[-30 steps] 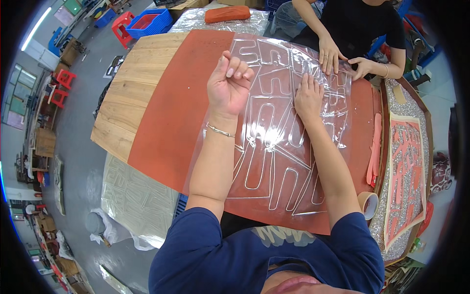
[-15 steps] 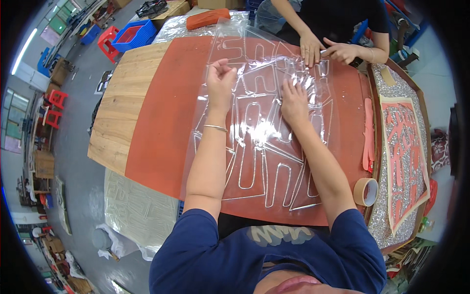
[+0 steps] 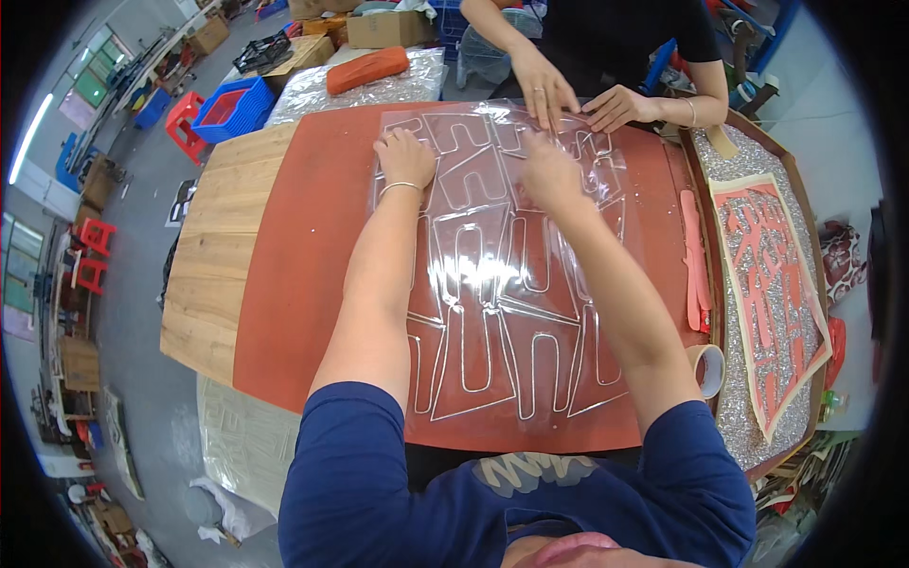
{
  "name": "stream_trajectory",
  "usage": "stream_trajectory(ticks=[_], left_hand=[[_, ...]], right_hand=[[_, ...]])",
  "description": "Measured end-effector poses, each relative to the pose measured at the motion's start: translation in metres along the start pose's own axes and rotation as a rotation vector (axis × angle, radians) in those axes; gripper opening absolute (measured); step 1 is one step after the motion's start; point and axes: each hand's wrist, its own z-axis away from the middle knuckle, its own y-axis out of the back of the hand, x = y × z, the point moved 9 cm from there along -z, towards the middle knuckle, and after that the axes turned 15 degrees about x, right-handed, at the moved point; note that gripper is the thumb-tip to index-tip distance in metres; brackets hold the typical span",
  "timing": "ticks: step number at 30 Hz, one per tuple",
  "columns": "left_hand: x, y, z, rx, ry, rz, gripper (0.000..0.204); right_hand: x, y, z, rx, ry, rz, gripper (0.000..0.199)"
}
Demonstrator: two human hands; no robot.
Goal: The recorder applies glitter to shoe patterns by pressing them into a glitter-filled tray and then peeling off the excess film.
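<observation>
Seen from above, a person in a dark blue top leans over a wooden surface (image 3: 222,265) covered across the middle of the frame by a rust-red mat (image 3: 312,275). A clear plastic sheet (image 3: 492,284), marked with raised outlines of letter-like shapes, lies flat on the mat at the centre, running from the upper middle down to the lower middle of the frame. The left hand (image 3: 405,157), with a thin bracelet at the wrist, rests on the sheet's upper left part, fingers loosely curled and pressing down, grasping nothing. The right hand (image 3: 551,170) lies on the sheet's upper right part, palm down and released, also holding nothing. At the top of the frame a second person in a black top has both hands (image 3: 578,99) on the sheet's far edge. To the right of the mat, a tray of silver glitter (image 3: 757,284) carries red cut-out shapes on pale paper. A roll of tan tape (image 3: 706,367) sits at the tray's lower left edge, just beside the mat. An orange cushion-like pad (image 3: 367,68) lies on crinkled plastic at the upper left, beyond the mat. Blue crates (image 3: 227,106) and red stools (image 3: 90,251) stand on the floor at the left.
</observation>
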Motion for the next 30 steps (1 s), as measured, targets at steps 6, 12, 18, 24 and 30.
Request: stream_trajectory(ticks=[6,12,18,24,30], left_hand=[[0.029,0.010,-0.003,0.075,-0.143,0.201,0.056],[0.033,0.019,-0.012,-0.073,-0.063,0.178,0.055],[0.039,0.019,-0.019,-0.028,0.037,0.061,0.054],[0.039,0.018,-0.023,0.046,-0.021,0.110,0.050],[0.061,0.058,-0.010,0.644,-0.347,0.268,0.031]], right_hand=[[-0.014,-0.041,0.073,-0.013,0.214,0.301,0.048],[-0.031,-0.016,0.095,0.052,0.251,0.160,0.047],[-0.037,-0.006,0.119,0.041,0.226,-0.029,0.050],[-0.062,0.009,0.150,-0.025,0.294,-0.122,0.055],[-0.067,0.014,0.155,0.044,0.313,-0.070,0.056]])
